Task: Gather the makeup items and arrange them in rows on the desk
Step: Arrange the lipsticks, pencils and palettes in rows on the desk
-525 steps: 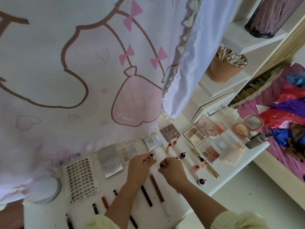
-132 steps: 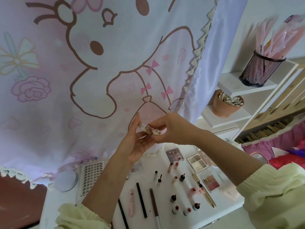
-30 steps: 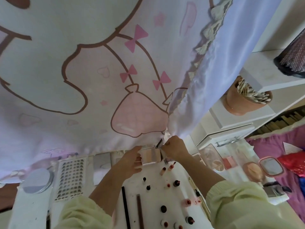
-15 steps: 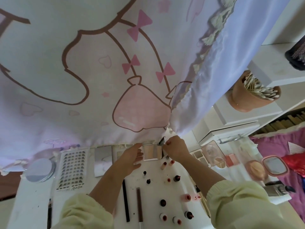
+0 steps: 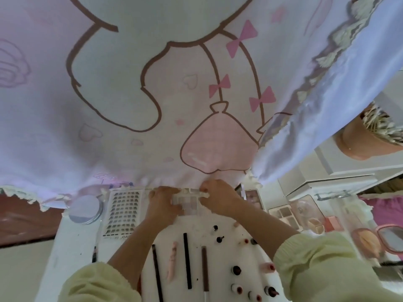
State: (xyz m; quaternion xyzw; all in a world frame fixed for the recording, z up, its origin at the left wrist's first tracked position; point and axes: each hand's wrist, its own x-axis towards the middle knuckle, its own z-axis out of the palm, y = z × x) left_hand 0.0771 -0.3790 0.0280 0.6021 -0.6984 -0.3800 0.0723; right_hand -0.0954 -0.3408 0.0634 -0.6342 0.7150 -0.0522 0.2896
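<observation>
Palette (image 5: 189, 204) sits at the back of the counter (image 5: 72, 258), just under the curtain (image 5: 152, 105) hem, between the lash card (image 5: 123, 212) and another palette (image 5: 253, 199). The left hand (image 5: 162, 203) and right hand (image 5: 220, 196) each grasp one side of it, probably to set it straight in the back row.

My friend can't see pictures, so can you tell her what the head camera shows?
The left hand and right hand hold a pale palette at the back of a white desk, under a pink cartoon curtain. Pencils and small bottles lie in rows nearer the person.
</observation>
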